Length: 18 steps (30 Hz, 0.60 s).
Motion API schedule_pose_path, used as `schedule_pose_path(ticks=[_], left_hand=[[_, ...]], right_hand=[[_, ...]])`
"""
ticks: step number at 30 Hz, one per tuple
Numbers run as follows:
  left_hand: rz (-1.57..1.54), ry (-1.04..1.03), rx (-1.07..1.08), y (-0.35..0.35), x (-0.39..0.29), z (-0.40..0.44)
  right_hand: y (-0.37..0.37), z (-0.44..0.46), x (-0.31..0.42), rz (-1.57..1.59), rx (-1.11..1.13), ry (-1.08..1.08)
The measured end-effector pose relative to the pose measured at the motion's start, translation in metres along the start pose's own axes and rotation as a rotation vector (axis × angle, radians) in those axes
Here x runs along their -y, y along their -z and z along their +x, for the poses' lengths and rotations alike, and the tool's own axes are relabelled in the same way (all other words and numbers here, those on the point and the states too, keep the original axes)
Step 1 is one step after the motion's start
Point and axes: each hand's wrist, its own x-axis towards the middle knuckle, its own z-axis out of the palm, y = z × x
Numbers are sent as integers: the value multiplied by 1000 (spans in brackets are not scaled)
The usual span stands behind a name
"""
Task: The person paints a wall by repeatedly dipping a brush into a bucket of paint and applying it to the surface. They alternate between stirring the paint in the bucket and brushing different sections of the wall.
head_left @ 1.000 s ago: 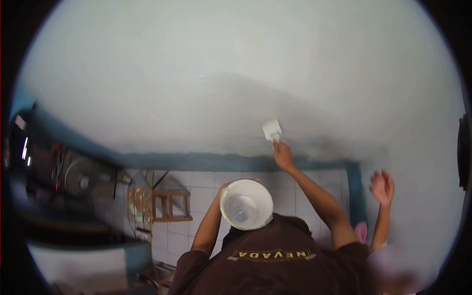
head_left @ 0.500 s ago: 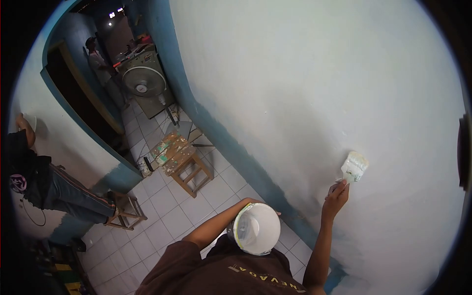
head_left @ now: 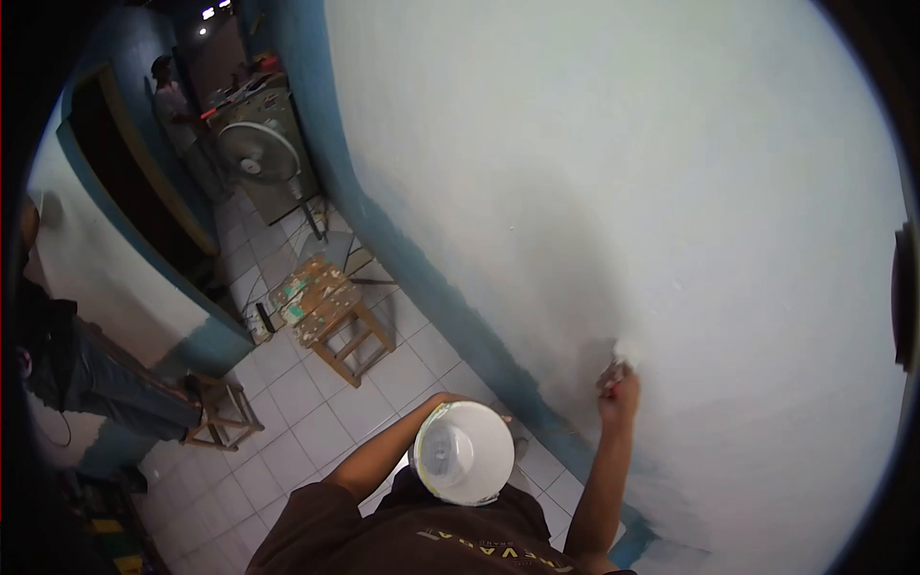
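Note:
My right hand (head_left: 619, 391) grips a paintbrush (head_left: 625, 355) and holds it against the white-painted wall (head_left: 728, 240). The bristles look white, and part of the handle is hidden by my fingers. Close to my chest, a white paint bucket (head_left: 489, 450) is tilted so that its inside faces up at me, with paint smears on its inner wall. My left hand (head_left: 447, 399) wraps round the far side of this bucket; most of its fingers are behind the rim.
A paint-spotted wooden stool (head_left: 321, 305) stands on the tiled floor ahead, with a standing fan (head_left: 257, 153) beyond it. To the left, another person (head_left: 125, 379) is on a second stool (head_left: 225, 414). A further person (head_left: 177, 115) stands at the back.
My right hand has moved the brush down and to the left along the wall. The view has shifted slightly; the bucket stays in my left hand.

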Motion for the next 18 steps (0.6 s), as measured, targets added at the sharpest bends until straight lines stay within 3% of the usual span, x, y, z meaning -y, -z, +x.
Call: schedule_pose_path(ticks=[1, 2, 4, 5, 7, 9, 11, 13, 14, 16, 18], left_hand=[[31, 36, -2, 0, 0, 1], [60, 78, -8, -8, -4, 11], [86, 133, -21, -7, -10, 12], [93, 181, 6, -10, -12, 19], [112, 284, 67, -12, -11, 26], [87, 267, 81, -11, -11, 25], [63, 246, 102, -14, -13, 25], [3, 259, 88, -17, -17, 22], [-6, 279, 96, -19, -9, 23], [78, 104, 4, -17, -12, 23], [24, 216, 18, -21, -26, 17]], right_hand=[[-16, -10, 30, 125, 127, 4], [-40, -32, 48, 141, 116, 11], [-90, -72, 51, -304, 23, 324], [-94, -69, 47, -297, 10, 315], [-96, -62, 35, -488, -78, 603], [-46, -11, -2, -505, -96, 613], [-5, 50, -75, -820, -146, 796], [23, 52, -122, -846, -152, 554], [33, 37, -132, -851, -165, 534], [36, 30, -139, -520, -119, -169], [21, 29, -120, -397, -117, -127]])
